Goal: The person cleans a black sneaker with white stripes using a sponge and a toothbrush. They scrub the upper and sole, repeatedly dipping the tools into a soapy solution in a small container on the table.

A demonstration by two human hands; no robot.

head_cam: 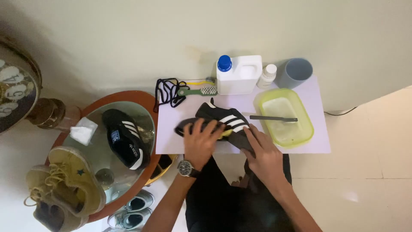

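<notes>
A black shoe with white stripes (223,118) lies on a pale lilac sheet (317,137) spread on the floor. My left hand (201,141), with a wristwatch, presses on the shoe's near side, and something yellow (226,132) shows under its fingers. My right hand (262,150) grips the shoe's right end. A yellow-green tub (284,118) with cloudy liquid stands right of the shoe, with a dark brush (272,118) resting across it.
At the back of the sheet are black laces (168,92), a green brush (198,91), a white jug with a blue cap (238,74), a small white bottle (268,75) and a grey cup (296,72). A round glass table (148,103) to the left carries the matching black shoe (125,137) and beige sneakers (68,182).
</notes>
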